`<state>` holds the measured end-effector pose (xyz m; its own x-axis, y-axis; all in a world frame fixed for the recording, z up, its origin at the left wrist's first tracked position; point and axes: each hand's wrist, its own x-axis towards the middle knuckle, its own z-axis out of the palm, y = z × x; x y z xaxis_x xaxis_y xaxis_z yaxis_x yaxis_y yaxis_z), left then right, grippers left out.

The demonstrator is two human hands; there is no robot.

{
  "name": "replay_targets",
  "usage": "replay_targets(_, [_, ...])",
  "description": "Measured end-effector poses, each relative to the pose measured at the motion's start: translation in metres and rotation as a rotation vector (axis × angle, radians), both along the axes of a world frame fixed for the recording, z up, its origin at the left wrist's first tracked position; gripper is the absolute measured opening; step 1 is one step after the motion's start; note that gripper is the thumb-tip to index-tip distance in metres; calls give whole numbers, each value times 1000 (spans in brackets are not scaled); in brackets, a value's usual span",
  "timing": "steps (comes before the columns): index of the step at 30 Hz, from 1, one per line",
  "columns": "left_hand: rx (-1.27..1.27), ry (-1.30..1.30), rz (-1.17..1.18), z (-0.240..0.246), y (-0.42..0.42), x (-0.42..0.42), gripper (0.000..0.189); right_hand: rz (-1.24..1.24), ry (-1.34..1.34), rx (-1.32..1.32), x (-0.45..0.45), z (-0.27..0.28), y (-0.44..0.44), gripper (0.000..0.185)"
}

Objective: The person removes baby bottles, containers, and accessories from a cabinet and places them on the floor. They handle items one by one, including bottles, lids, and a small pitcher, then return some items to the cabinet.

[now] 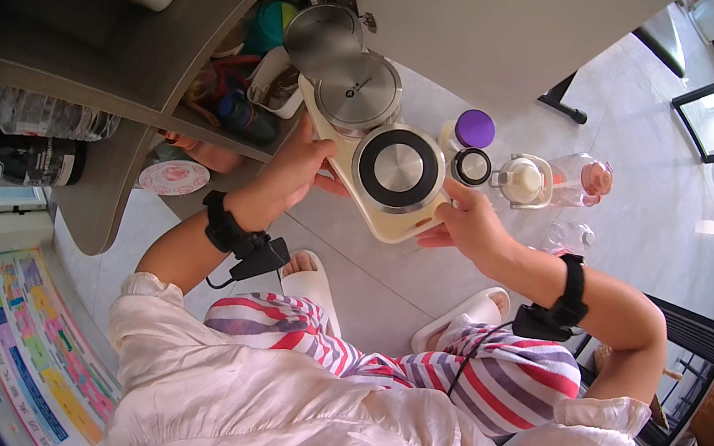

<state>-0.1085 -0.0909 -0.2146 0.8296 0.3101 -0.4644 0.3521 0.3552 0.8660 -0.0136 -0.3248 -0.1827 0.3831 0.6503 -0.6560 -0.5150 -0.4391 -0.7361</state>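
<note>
My left hand (300,162) and my right hand (468,222) grip opposite long sides of a cream tray (390,229) in front of me. On its near end stands a round container with a black-ringed metal lid (398,168). Behind it sits a container with a brushed metal lid (357,93). A third round container with a blurred metal top (324,38) is at the far end, by the cabinet opening; whether it rests on the tray I cannot tell. My fingertips are partly hidden under the tray.
A purple-lidded container (475,128), a small black-rimmed jar (472,166), a handled bottle (524,181) and pink clear bottles (578,180) stand on the floor at right. The wooden cabinet (214,63) holds a white bin (279,83) and bottles. Its open door (484,20) spans the top.
</note>
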Motion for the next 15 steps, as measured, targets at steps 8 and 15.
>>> replay_targets(8, [84, 228, -130, -86, -3, 13, 51, -175, 29, -9, -28, -129, -2, 61])
replay_targets(15, [-8, 238, -161, -187, -24, -13, 48, -218, 139, -30, -61, -234, -23, 64])
